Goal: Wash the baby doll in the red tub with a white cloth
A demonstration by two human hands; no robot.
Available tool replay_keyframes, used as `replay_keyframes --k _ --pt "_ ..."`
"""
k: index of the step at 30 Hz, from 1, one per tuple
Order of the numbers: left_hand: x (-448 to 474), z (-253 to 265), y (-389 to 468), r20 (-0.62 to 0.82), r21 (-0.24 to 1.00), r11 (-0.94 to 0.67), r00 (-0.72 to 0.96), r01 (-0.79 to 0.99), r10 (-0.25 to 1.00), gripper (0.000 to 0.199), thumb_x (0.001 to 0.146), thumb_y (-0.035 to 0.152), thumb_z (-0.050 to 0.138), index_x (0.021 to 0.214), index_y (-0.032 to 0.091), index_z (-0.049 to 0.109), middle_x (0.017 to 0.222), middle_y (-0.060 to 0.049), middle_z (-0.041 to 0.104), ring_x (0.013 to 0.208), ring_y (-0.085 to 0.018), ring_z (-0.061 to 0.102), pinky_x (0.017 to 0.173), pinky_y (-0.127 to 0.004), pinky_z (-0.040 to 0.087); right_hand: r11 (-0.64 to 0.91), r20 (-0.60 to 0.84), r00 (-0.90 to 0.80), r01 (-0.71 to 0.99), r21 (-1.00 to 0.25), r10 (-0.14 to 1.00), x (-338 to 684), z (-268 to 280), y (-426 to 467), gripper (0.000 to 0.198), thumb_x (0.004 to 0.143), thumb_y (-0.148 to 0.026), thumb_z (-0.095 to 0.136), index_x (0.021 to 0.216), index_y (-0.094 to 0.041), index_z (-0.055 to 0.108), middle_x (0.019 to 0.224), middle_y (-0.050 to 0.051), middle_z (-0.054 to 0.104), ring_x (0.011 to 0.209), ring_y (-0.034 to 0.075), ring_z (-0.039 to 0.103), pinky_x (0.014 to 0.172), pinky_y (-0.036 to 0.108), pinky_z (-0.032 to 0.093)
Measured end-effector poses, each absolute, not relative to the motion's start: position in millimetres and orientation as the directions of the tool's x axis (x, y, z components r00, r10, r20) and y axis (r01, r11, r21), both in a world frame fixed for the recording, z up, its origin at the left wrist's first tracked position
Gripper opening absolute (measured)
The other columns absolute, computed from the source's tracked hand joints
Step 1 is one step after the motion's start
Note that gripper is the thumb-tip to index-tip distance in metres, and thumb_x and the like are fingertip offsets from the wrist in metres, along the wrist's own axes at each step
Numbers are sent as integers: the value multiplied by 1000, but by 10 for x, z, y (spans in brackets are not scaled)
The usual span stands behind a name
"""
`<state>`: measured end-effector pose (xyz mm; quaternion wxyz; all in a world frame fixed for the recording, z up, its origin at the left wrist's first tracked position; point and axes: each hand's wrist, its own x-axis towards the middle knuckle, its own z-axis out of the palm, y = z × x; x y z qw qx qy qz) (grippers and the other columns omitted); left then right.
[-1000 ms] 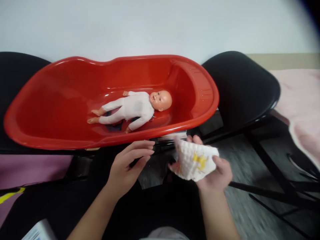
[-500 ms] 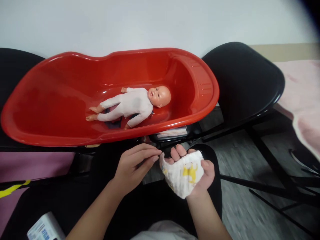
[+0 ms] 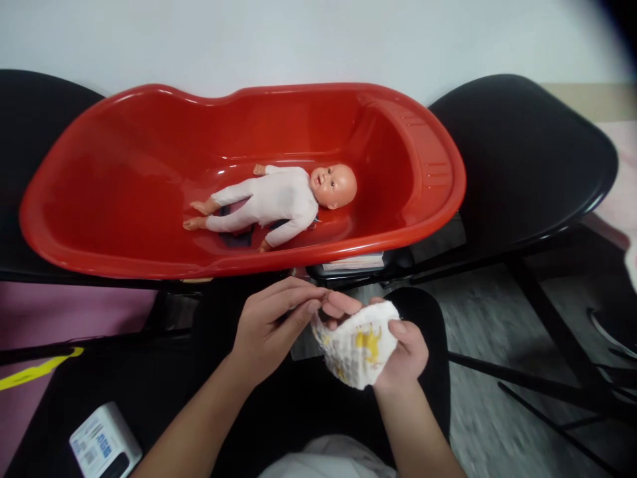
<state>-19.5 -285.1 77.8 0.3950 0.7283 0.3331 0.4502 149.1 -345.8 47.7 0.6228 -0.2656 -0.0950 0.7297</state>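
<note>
A white gauze cloth [image 3: 355, 348] with a yellow animal print lies in my right hand [image 3: 405, 355], whose thumb presses on its edge and whose fingers are partly hidden behind it. My left hand [image 3: 273, 325] pinches the cloth's left corner between thumb and fingertips, close against the right fingers. Beyond both hands, a baby doll [image 3: 279, 196] in a pale suit lies on its back inside the red baby bath [image 3: 124, 143], its head to the right. No hand touches the doll.
Black chairs stand under the bath, with one black seat [image 3: 522, 139] at the right. Some books or papers [image 3: 353, 261] lie below the bath's near rim. A white box [image 3: 104, 441] is at lower left, near a yellow strap [image 3: 40, 372]. Pink fabric [image 3: 620, 179] shows at far right.
My right fingertips have come up against the left ones at the cloth's corner, and the cloth has tilted slightly. The view has shifted, so the bath appears farther right and higher.
</note>
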Motion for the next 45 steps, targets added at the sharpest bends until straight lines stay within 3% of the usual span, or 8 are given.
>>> replay_keyframes --k 16,21,27,30,33,37,40,45 --pt "-299 798 -2824 235 929 -319 367 188 900 12 88 12 62 92 16 72 86 -2 69 78 -11 64 69 -20 49 -189 -181 -95 -754 -629 979 1446 576 -3436 23 73 -35 70 92 -24 75 107 12 74 92 30 70 87 48 51" --pt "-276 788 -2811 121 923 -290 522 255 845 19 91 14 54 78 14 67 76 -2 63 69 -11 58 62 -21 45 -181 -160 -88 -563 -807 983 1480 594 -3416 33 81 -42 64 96 -16 78 71 10 73 64 23 65 78 44 54" --pt "-239 738 -2835 265 802 -505 566 321 781 21 87 9 49 70 14 60 66 1 52 58 -8 46 54 -21 35 -155 -139 -73 -335 -929 988 1534 572 -3452 37 90 -42 57 105 -14 76 48 0 58 42 14 50 63 36 55" --pt "-230 747 -2833 320 777 -527 506 344 801 21 86 8 48 69 15 59 65 0 52 58 -9 45 54 -21 34 -94 -83 -63 -202 -975 995 1513 577 -3486 34 93 -38 56 116 -18 71 61 2 66 51 15 56 60 33 54" --pt "-220 764 -2824 308 801 -467 411 374 858 21 88 10 48 71 15 58 66 1 52 59 -9 47 56 -21 37 25 31 -68 -86 -996 997 1459 576 -3504 20 89 -31 62 100 -22 76 98 9 73 68 18 65 71 36 54" --pt "-219 766 -2826 285 871 -393 346 296 894 21 93 14 49 76 15 61 74 -1 58 68 -11 55 64 -22 44 -49 -15 -99 -354 -934 995 1358 557 -3506 18 88 -34 62 90 -22 76 106 9 73 78 23 69 76 40 55" --pt "-230 764 -2834 301 914 -377 373 148 877 16 94 17 52 90 15 67 81 -3 63 73 -12 60 67 -23 49 -117 -149 -13 -685 -719 989 1303 541 -3511 21 86 -39 62 99 -27 72 114 9 71 84 26 71 74 44 56" --pt "-242 760 -2842 276 945 -320 364 65 890 16 94 18 56 98 17 71 85 -5 68 71 -12 64 64 -23 53 -135 -270 45 -779 -612 962 1342 510 -3537 33 80 -45 65 105 -23 69 125 13 66 97 30 68 84 51 54"
